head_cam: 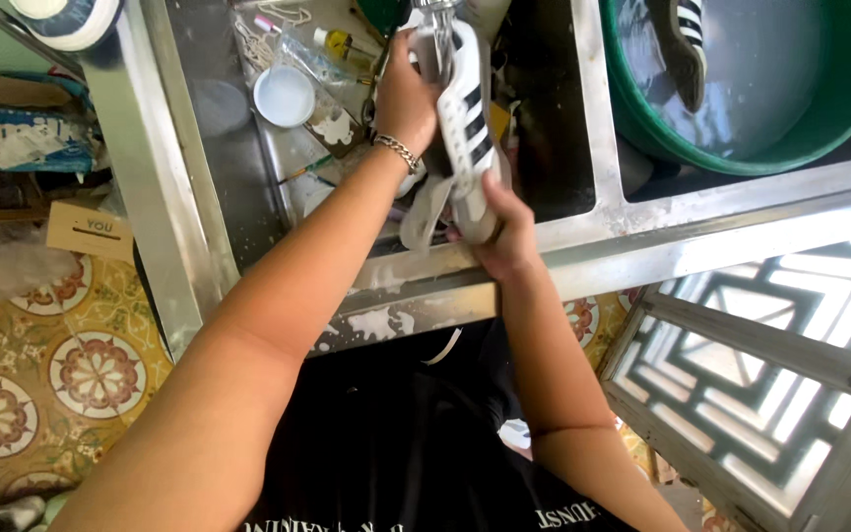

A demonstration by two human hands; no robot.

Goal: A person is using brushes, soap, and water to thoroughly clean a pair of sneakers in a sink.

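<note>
I hold a white sneaker [467, 128] with black side stripes over a steel sink [583, 222], under a tap at the top. My left hand [403, 97], with a metal bracelet on the wrist, grips the shoe's upper end. My right hand [504, 232] holds its lower end from beneath. A loose white tongue or lace hangs down beside the shoe. A second striped shoe [684, 44] lies in water inside a green basin [839, 118] at the right.
A small white bowl [285, 96], a little yellow bottle [339, 41] and clutter sit on the steel counter at the left. Patterned floor tiles [41, 384] lie below left. A white lattice panel [790, 365] stands at the lower right.
</note>
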